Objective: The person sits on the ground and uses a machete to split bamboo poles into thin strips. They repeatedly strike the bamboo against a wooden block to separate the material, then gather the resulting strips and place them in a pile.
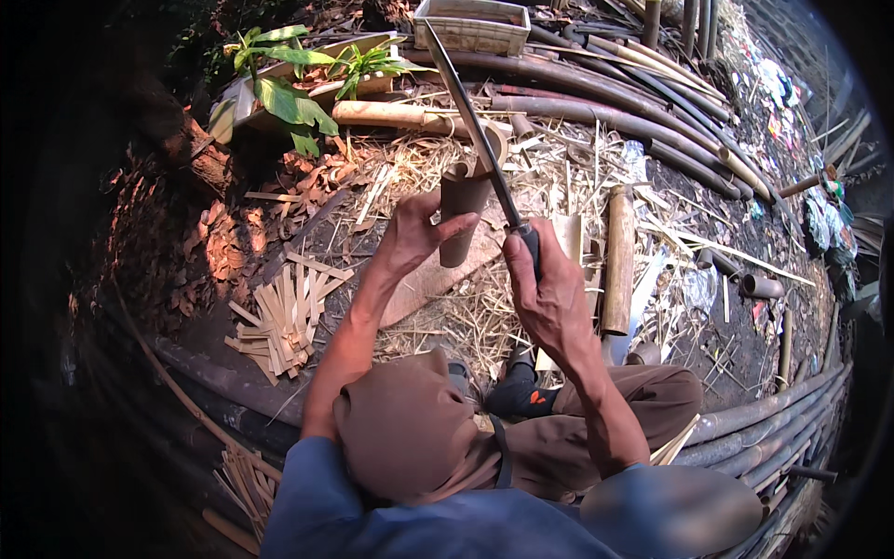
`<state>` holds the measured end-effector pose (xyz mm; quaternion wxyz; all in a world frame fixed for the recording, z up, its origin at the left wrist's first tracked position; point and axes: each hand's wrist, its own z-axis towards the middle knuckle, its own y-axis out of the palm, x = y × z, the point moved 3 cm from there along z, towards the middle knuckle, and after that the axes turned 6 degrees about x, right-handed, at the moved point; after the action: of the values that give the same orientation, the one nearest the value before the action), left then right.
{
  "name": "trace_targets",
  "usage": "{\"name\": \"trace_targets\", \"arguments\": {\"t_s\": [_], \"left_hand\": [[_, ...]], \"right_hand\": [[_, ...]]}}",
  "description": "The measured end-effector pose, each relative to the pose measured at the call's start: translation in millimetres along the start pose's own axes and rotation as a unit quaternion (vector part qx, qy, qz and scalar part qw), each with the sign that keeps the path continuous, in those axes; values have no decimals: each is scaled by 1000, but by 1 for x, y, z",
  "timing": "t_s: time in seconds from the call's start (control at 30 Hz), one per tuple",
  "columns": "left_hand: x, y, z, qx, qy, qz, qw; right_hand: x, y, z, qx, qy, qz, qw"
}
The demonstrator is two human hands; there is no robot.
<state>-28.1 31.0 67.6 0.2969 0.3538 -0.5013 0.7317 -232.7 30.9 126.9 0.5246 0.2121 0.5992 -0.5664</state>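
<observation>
My left hand [410, 233] grips a short section of bamboo [456, 247], brown and tube-like, with the thumb across its front. In my right hand [551, 291] is the dark handle of a long knife [468, 114]. Its blade points up and to the left, passing close by the right upper side of the bamboo section. Whether the edge touches the bamboo I cannot tell. A curved pale bamboo piece [496, 147] shows beside the blade. Below the hands lies a flat brown board or slab [410, 296], partly covered by shavings.
Split bamboo strips [284, 312] lie in a pile at left. A thick bamboo length [618, 265] lies right of my right hand. Long dark poles [596, 116] stretch across the back, near a pale crate [475, 28] and a leafy plant [293, 98]. More poles [745, 443] lie at lower right.
</observation>
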Motion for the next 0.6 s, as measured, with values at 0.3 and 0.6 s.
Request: {"name": "trace_targets", "arguments": {"t_s": [0.3, 0.6], "left_hand": [[105, -72, 94, 254, 297, 142, 909], [105, -51, 175, 137, 284, 297, 901]], "right_hand": [[51, 7, 6, -57, 20, -50, 997], [2, -30, 25, -67, 12, 10, 998]]}}
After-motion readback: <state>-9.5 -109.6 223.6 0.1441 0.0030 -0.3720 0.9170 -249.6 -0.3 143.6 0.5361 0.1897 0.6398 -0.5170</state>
